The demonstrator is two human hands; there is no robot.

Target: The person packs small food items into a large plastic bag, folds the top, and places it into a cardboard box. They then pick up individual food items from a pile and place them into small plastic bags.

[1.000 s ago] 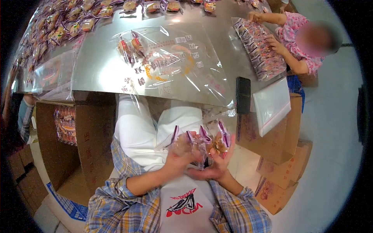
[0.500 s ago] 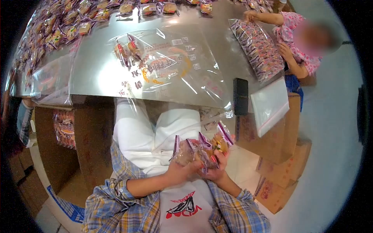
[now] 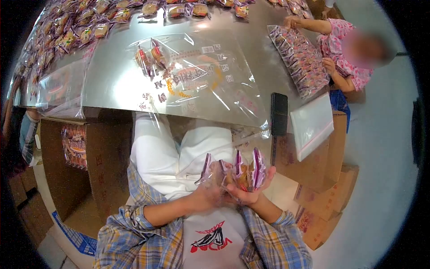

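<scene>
In the head view we look down past a steel tabletop that fills the upper half, with a pale floor at 3 o'clock. Cardboard boxes stand stacked at 4 o'clock, and an open box sits under the tabletop at 9 o'clock. A large clear bag lies flat on the steel, its mouth hanging over the near edge; we count two snack packs inside it near its far end. A row of loose packs runs along the far rim from 10 to 12 o'clock, too many and too small for us to count. One black phone lies at the near edge, just beside one stack of empty bags. At 1 o'clock another person's hands rest on a filled bag.

Below centre, our left hand and right hand meet above the lap. Their fingers curl partly closed around a bunch of packets, which stand upright and fan out; we make out about four. The left hand grips the bunch from 9 o'clock, the right cups it from below.
</scene>
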